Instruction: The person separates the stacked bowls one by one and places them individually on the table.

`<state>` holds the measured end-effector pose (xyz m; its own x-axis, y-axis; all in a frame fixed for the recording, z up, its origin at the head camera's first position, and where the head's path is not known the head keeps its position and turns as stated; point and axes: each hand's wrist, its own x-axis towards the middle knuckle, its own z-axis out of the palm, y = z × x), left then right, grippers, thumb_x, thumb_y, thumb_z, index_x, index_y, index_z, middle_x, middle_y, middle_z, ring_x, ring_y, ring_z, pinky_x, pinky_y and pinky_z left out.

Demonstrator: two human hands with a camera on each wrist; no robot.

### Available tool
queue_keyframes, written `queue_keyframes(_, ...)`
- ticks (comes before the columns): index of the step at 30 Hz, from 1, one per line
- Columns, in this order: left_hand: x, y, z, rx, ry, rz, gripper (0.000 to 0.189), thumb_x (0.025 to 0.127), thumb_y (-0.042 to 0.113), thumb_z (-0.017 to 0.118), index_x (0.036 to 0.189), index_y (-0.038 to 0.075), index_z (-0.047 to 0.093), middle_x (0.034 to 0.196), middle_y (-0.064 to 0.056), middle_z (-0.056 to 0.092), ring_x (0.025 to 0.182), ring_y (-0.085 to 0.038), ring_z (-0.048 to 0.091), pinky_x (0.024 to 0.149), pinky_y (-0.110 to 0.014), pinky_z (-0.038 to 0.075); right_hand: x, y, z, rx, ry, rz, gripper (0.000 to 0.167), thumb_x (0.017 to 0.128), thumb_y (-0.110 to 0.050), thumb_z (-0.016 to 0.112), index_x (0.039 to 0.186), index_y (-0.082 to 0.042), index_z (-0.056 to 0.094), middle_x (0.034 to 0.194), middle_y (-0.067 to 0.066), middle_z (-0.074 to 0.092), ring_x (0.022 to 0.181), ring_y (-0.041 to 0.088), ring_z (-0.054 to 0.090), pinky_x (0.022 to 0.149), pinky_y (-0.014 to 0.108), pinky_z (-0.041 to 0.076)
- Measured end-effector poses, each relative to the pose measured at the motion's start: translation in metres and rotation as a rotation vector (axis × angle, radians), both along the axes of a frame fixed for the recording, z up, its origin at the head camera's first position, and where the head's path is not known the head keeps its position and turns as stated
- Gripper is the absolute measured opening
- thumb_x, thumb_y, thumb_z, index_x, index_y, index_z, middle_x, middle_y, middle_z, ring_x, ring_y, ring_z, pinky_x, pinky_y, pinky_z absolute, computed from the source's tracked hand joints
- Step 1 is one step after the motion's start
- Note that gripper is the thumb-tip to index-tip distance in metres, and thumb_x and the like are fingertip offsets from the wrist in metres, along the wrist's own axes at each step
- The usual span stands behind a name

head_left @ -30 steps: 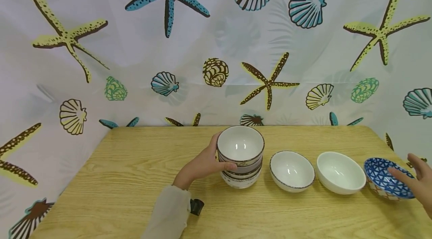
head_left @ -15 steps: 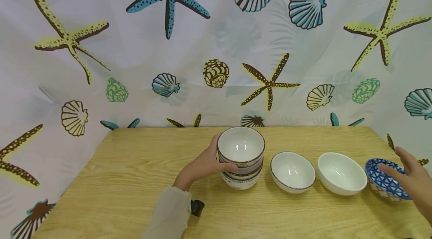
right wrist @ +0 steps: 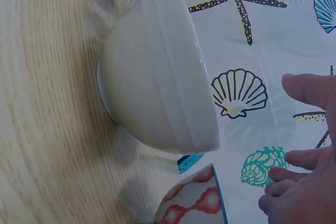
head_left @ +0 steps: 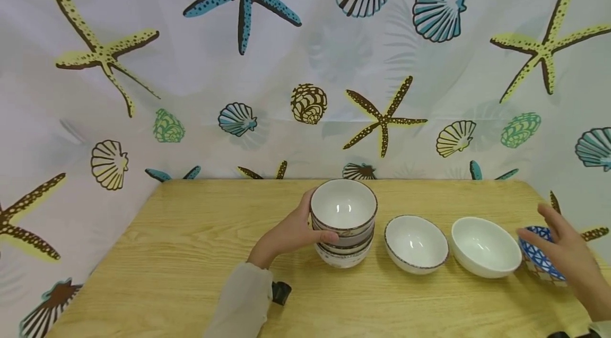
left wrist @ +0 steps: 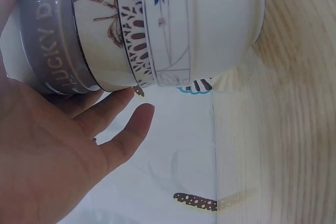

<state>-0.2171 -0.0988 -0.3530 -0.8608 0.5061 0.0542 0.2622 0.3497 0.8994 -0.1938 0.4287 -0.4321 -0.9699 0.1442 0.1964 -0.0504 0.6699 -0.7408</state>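
My left hand (head_left: 293,229) grips a stack of bowls (head_left: 342,259) at the middle of the table, thumb in front and fingers at its far left side. In the left wrist view the stack (left wrist: 100,30) shows a grey band lettered "LUCKY DAY" and several patterned walls. My right hand (head_left: 568,256) hovers with fingers spread, holding nothing, partly hiding a blue-patterned bowl (head_left: 533,262). To the left of that stands a plain white bowl (head_left: 486,247), large in the right wrist view. A white bowl with a dark speckled rim (head_left: 416,245) lies between it and the stack.
The wooden table (head_left: 191,253) stretches left and forward of the stack. A white curtain (head_left: 267,67) printed with starfish and shells hangs behind the table and along both sides. The single bowls stand close together in a row.
My right hand has moved left from the right edge, over the blue-patterned bowl, and more of its wrist shows. My left hand keeps its grip on the stack, and the bowls stay put.
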Motion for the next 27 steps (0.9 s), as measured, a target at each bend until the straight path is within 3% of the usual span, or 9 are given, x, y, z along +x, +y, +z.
queue_keyframes(4, 0.000, 0.001, 0.000, -0.002, -0.004, -0.002, 0.116, 0.070, 0.051, 0.081, 0.153, 0.018, 0.006, 0.153, -0.012, 0.026, 0.140, -0.034, 0.029, 0.110, -0.057, 0.029, 0.010, -0.027, 0.024, -0.020, -0.036, 0.035, 0.091, 0.096, -0.041, 0.054, 0.152, -0.009, -0.009, 0.157, 0.019, -0.014, 0.141, 0.043, -0.014, 0.105, 0.069, 0.008)
queue_keyframes(11, 0.000, 0.000, 0.000, 0.001, 0.003, 0.000, 0.117, 0.069, 0.051, 0.081, 0.153, 0.018, 0.006, 0.153, -0.012, 0.027, 0.140, -0.034, 0.030, 0.110, -0.057, 0.029, 0.028, -0.077, 0.062, -0.082, -0.087, 0.086, 0.087, 0.098, -0.035, 0.053, 0.151, -0.005, -0.010, 0.156, 0.025, -0.012, 0.141, 0.045, -0.014, 0.108, 0.068, 0.004)
queue_keyframes(20, 0.000, 0.000, 0.000, 0.017, 0.015, -0.023, 0.119, 0.068, 0.056, 0.079, 0.153, 0.016, 0.005, 0.152, -0.012, 0.026, 0.140, -0.033, 0.029, 0.110, -0.057, 0.028, 0.029, -0.106, 0.076, -0.137, -0.139, 0.144, 0.085, 0.099, -0.034, 0.051, 0.152, -0.004, -0.008, 0.156, 0.025, -0.008, 0.141, 0.046, -0.010, 0.111, 0.063, 0.004)
queue_keyframes(22, -0.001, -0.001, -0.001, 0.017, 0.016, -0.021, 0.119, 0.068, 0.055, 0.079, 0.153, 0.016, 0.005, 0.153, -0.012, 0.026, 0.140, -0.033, 0.029, 0.110, -0.057, 0.028, 0.029, -0.109, 0.075, -0.147, -0.125, 0.161, 0.083, 0.099, -0.032, 0.051, 0.152, -0.005, -0.006, 0.157, 0.025, -0.006, 0.142, 0.045, -0.009, 0.114, 0.056, 0.003)
queue_keyframes(24, -0.001, -0.001, -0.001, 0.013, 0.016, -0.016, 0.119, 0.068, 0.055, 0.080, 0.153, 0.017, 0.006, 0.152, -0.012, 0.026, 0.140, -0.033, 0.030, 0.110, -0.056, 0.029, 0.028, -0.112, 0.074, -0.138, -0.107, 0.172, 0.082, 0.099, -0.031, 0.052, 0.153, -0.005, -0.005, 0.157, 0.025, -0.004, 0.142, 0.045, -0.007, 0.119, 0.033, 0.006)
queue_keyframes(26, -0.001, -0.001, -0.002, 0.005, 0.014, -0.010, 0.119, 0.068, 0.055, 0.080, 0.153, 0.017, 0.006, 0.152, -0.012, 0.027, 0.140, -0.033, 0.030, 0.110, -0.056, 0.029, 0.027, -0.116, 0.073, -0.141, -0.097, 0.184, 0.081, 0.099, -0.030, 0.052, 0.153, -0.005, -0.003, 0.157, 0.024, -0.003, 0.143, 0.042, -0.006, 0.112, 0.009, 0.008)
queue_keyframes(27, -0.001, -0.001, -0.003, 0.002, 0.012, -0.006, 0.119, 0.067, 0.054, 0.080, 0.153, 0.017, 0.006, 0.153, -0.012, 0.027, 0.140, -0.033, 0.030, 0.110, -0.056, 0.029, 0.027, -0.117, 0.072, -0.142, -0.099, 0.190, 0.080, 0.099, -0.030, 0.052, 0.153, -0.006, -0.003, 0.158, 0.023, -0.003, 0.143, 0.042, -0.006, 0.111, 0.008, 0.007)
